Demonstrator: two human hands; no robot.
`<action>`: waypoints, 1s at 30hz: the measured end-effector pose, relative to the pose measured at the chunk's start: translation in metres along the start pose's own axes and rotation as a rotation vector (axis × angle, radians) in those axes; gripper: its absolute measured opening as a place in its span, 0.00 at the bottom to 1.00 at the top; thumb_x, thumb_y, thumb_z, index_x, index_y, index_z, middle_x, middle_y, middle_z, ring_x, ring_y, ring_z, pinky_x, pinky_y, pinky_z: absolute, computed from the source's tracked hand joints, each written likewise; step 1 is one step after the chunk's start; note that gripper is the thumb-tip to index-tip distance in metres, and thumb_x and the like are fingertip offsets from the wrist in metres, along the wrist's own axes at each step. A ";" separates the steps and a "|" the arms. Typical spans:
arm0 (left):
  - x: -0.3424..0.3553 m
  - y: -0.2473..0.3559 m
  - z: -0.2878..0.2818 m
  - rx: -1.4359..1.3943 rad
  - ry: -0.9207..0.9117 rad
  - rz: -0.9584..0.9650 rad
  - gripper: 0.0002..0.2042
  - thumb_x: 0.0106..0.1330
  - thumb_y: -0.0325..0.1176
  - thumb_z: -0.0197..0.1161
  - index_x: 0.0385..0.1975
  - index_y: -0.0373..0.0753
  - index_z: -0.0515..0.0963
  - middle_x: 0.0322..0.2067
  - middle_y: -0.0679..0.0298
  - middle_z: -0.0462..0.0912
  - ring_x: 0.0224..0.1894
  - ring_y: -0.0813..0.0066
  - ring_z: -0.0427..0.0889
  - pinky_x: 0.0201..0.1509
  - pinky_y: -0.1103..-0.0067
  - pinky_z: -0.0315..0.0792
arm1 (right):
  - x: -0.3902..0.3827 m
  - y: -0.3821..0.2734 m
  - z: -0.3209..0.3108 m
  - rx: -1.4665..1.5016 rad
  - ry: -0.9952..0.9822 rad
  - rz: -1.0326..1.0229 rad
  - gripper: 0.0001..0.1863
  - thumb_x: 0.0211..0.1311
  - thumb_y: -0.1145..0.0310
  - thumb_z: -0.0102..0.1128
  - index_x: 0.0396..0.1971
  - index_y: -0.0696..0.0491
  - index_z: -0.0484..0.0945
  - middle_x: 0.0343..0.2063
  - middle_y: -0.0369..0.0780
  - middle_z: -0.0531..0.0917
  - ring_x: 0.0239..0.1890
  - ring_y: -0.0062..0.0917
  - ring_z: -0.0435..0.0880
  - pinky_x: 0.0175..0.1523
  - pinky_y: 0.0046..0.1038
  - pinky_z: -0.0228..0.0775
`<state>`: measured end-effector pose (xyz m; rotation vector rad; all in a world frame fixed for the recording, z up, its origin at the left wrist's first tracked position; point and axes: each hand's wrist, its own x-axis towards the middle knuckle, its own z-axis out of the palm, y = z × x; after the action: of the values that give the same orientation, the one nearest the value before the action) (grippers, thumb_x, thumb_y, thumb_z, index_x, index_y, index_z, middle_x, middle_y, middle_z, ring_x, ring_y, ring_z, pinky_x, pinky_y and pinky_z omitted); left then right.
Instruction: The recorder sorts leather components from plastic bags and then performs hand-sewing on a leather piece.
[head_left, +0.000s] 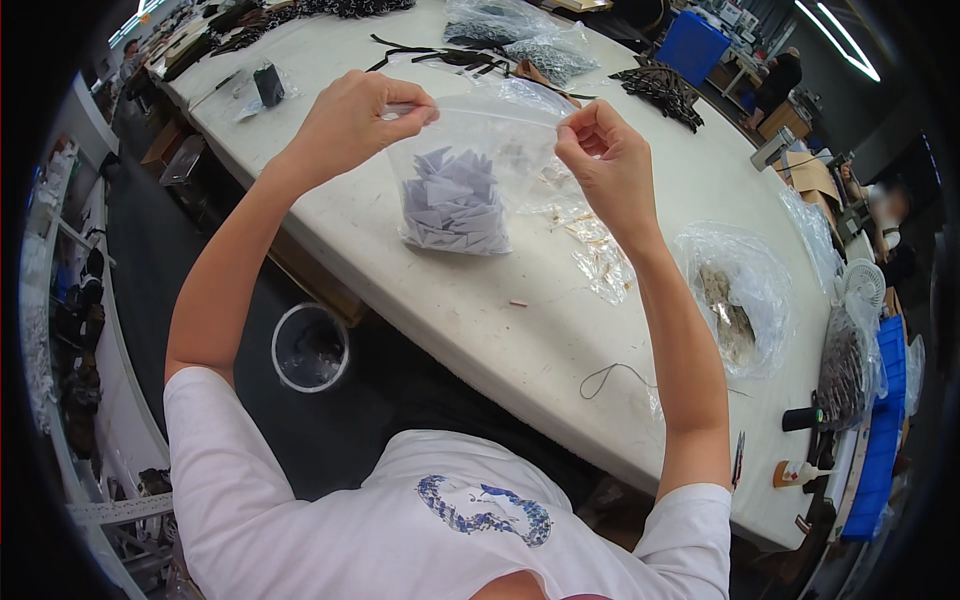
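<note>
I hold a clear bag [470, 170] of small grey paper pieces [455, 205] above the bench [540, 330], my left hand [350, 120] and right hand [605, 160] each pinching its top edge between closed fingers. If one pinch slips, the bag could tip and spill the pieces.

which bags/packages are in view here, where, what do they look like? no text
Clear zip bag: held up by left hand and right hand, full of pale grey paper pieces.
Clear bag: table's right side, crumpled, beige bits inside.
Clear bags: far end of table, dark small parts inside.
Blue bin: beyond the table, boxy.
</note>
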<state>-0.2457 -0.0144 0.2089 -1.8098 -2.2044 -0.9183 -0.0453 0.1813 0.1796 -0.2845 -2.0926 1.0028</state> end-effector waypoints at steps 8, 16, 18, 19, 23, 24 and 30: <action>-0.025 -0.055 -0.025 -0.059 -0.005 -0.145 0.11 0.68 0.33 0.58 0.37 0.34 0.85 0.29 0.66 0.87 0.31 0.85 0.81 0.37 0.84 0.73 | 0.005 0.020 -0.006 -0.043 0.019 -0.037 0.04 0.59 0.73 0.62 0.27 0.57 0.77 0.22 0.33 0.81 0.26 0.12 0.77 0.35 0.17 0.71; -0.019 -0.064 0.000 -0.192 0.033 -0.218 0.22 0.67 0.46 0.63 0.55 0.39 0.78 0.35 0.64 0.86 0.30 0.83 0.79 0.34 0.84 0.71 | 0.005 0.022 -0.022 0.116 0.038 0.110 0.05 0.64 0.71 0.57 0.33 0.58 0.75 0.27 0.38 0.83 0.26 0.18 0.83 0.27 0.19 0.74; 0.001 -0.050 0.023 -0.495 0.134 -0.135 0.22 0.68 0.46 0.63 0.55 0.38 0.77 0.36 0.64 0.86 0.30 0.84 0.78 0.33 0.85 0.71 | 0.006 0.015 -0.020 0.194 0.020 0.129 0.06 0.65 0.71 0.56 0.35 0.58 0.73 0.30 0.41 0.84 0.28 0.21 0.86 0.27 0.20 0.77; 0.011 -0.043 0.030 -0.560 0.114 -0.129 0.21 0.68 0.45 0.63 0.54 0.38 0.78 0.36 0.65 0.85 0.31 0.85 0.77 0.33 0.86 0.71 | 0.006 0.011 -0.020 0.279 0.008 0.111 0.07 0.67 0.71 0.54 0.36 0.59 0.72 0.32 0.44 0.84 0.29 0.24 0.87 0.30 0.22 0.79; 0.041 -0.007 0.043 -0.832 0.004 -0.174 0.11 0.72 0.38 0.60 0.40 0.36 0.82 0.34 0.67 0.84 0.27 0.88 0.74 0.33 0.87 0.70 | -0.007 -0.015 -0.052 0.320 0.055 0.058 0.07 0.72 0.68 0.50 0.38 0.57 0.70 0.36 0.50 0.86 0.33 0.29 0.88 0.40 0.29 0.84; 0.044 0.007 0.045 -0.861 -0.045 -0.104 0.11 0.72 0.38 0.60 0.40 0.36 0.82 0.34 0.67 0.84 0.27 0.88 0.74 0.33 0.87 0.70 | -0.015 -0.023 -0.067 0.306 0.079 0.020 0.07 0.72 0.68 0.50 0.38 0.57 0.70 0.35 0.50 0.86 0.33 0.29 0.88 0.40 0.30 0.84; 0.063 0.118 0.043 -1.214 -0.098 0.239 0.08 0.70 0.35 0.62 0.38 0.37 0.84 0.30 0.65 0.85 0.26 0.87 0.76 0.31 0.87 0.72 | -0.106 -0.096 -0.188 0.138 0.336 -0.080 0.05 0.69 0.68 0.53 0.35 0.54 0.74 0.33 0.44 0.87 0.26 0.19 0.81 0.32 0.17 0.72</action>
<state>-0.1413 0.0723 0.2469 -2.4305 -1.3908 -2.4416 0.1749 0.1708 0.2638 -0.2763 -1.7117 0.9730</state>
